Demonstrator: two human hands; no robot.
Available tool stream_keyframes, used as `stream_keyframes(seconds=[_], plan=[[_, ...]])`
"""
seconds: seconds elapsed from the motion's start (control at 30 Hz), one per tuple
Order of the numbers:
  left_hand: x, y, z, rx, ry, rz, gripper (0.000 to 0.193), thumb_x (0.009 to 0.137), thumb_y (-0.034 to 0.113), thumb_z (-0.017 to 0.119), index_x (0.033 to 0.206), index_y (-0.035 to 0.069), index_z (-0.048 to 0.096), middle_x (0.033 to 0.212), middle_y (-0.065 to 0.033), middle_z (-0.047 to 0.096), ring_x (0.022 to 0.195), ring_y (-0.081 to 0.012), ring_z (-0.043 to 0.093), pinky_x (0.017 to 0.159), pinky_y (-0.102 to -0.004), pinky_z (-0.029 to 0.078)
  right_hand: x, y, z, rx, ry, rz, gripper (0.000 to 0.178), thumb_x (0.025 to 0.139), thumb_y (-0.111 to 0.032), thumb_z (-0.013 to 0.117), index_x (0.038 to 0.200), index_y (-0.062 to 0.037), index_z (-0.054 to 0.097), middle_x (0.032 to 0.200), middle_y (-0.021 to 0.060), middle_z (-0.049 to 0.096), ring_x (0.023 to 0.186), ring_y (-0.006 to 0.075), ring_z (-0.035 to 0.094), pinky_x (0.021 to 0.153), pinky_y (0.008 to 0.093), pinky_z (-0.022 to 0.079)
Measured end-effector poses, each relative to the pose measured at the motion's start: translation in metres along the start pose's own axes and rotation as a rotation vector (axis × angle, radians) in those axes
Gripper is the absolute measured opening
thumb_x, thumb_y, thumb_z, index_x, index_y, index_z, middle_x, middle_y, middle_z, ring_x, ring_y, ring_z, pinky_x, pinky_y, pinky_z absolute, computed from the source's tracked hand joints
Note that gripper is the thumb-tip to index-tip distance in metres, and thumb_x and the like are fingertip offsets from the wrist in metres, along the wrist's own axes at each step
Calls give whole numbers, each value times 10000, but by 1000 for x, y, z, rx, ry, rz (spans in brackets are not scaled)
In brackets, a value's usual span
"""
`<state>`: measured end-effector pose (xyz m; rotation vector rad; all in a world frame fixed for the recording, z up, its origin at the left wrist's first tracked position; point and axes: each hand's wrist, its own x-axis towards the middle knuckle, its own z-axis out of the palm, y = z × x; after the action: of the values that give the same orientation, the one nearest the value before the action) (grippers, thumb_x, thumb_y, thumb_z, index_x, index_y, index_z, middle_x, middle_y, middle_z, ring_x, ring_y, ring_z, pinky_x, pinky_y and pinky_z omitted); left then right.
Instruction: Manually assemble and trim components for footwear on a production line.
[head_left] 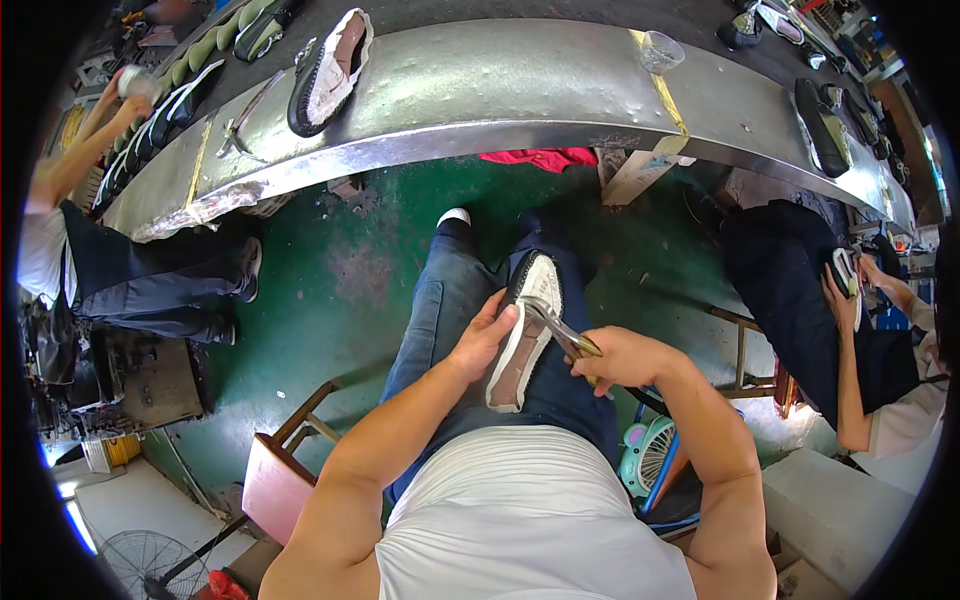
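Observation:
A shoe upper [516,372] lies bottom up across my lap, its brown insole board and white turned-in edge showing, with a dark rim around the toe. My left hand [484,338] grips it from the left side, thumb on the edge near the middle. My right hand [628,358] is closed around the handles of metal pliers [560,330]. The pliers' head rests at the shoe's white edge close to my left thumb; whether the jaws pinch the material is too small to tell.
Ahead runs a metal-topped bench [480,75] with another upturned shoe [335,75], a hammer [238,132] and a clear plastic cup [660,52]. Co-workers stand left and sit right, the right one holding a shoe [846,275]. A pink stool [277,485] and green fan [647,452] flank me.

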<state>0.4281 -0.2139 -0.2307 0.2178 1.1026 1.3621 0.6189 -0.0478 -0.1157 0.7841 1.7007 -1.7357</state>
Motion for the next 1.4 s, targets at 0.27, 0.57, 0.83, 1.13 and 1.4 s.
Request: stream_keyframes(seconds=[0.27, 0.57, 0.83, 1.13, 1.4], plan=[[0, 7, 6, -67, 102, -3, 658, 958, 368, 682, 1472, 71, 399, 1291, -76, 603, 1182, -170, 564, 1031, -328, 438, 55, 46, 85, 365, 374, -191, 250, 994, -236, 593, 867, -21, 603, 709, 38, 638, 617, 106, 583, 549, 287, 475], [5, 27, 19, 328, 247, -94, 918, 838, 416, 780, 1489, -63, 346, 1413, -218, 523, 1276, -286, 535, 1070, -356, 423, -1, 39, 43, 627, 35, 30, 303, 1020, -245, 559, 1143, 28, 608, 946, 114, 695, 840, 187, 701, 542, 288, 550], [-4, 58, 59, 701, 303, -203, 848, 829, 345, 726, 1458, -93, 363, 1320, -243, 575, 1192, -290, 587, 1002, -372, 470, 26, 5, 15, -403, 485, -236, 443, 1042, -389, 449, 921, 15, 583, 762, 187, 661, 731, 365, 660, 737, 451, 511], [6, 47, 38, 575, 185, -234, 963, 797, 267, 803, 1482, -134, 258, 1393, -261, 508, 1241, -290, 560, 1032, -365, 463, 9, 7, 20, -176, 414, -137, 386, 1005, -334, 523, 857, 12, 605, 753, 188, 671, 740, 383, 664, 719, 456, 519], [7, 60, 33, 292, 79, -333, 795, 812, 238, 810, 1414, -56, 384, 1276, -182, 606, 1131, -267, 626, 961, -436, 518, -31, 10, 35, -458, 73, -171, 327, 953, -249, 583, 1150, 12, 602, 976, 244, 686, 919, 423, 655, 827, 465, 514]])
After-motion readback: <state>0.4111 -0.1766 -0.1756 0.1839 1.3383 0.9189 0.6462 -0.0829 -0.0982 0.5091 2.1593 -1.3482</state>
